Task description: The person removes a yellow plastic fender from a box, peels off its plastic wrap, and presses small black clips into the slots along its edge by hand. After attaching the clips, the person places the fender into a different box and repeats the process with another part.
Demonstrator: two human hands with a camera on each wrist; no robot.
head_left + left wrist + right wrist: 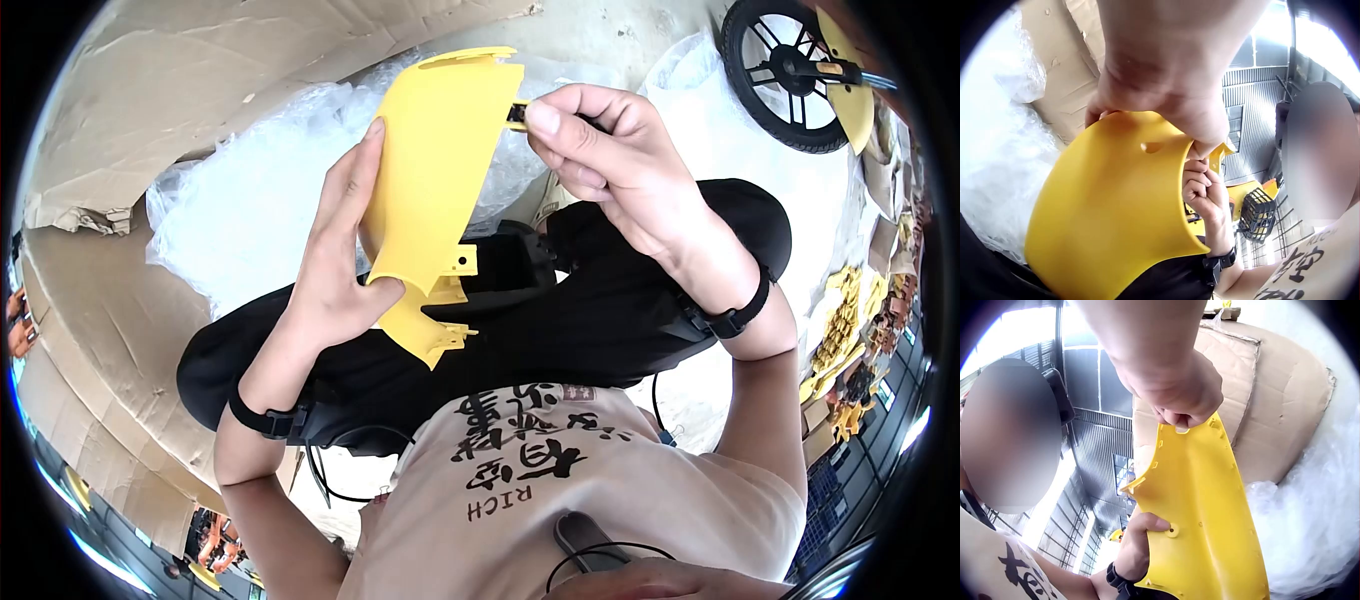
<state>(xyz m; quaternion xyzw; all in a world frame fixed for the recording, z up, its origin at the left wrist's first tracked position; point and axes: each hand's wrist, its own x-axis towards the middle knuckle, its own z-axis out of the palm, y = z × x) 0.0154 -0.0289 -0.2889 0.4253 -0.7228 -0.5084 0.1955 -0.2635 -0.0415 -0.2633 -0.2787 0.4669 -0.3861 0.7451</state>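
A curved yellow plastic panel is held up above the lap, its hollow, tabbed side showing in the right wrist view. The left hand grips its left side, fingers behind and thumb at the lower edge. At the panel's upper right edge, the right hand pinches a small black piece between thumb and curled fingers, by a yellow tab. In the right wrist view the right hand covers the panel's top end, hiding the small piece.
Crumpled clear plastic wrap and cardboard lie beyond the knees and to the left. A black wheel with a yellow fender stands at the upper right. Several yellow parts lie at the far right.
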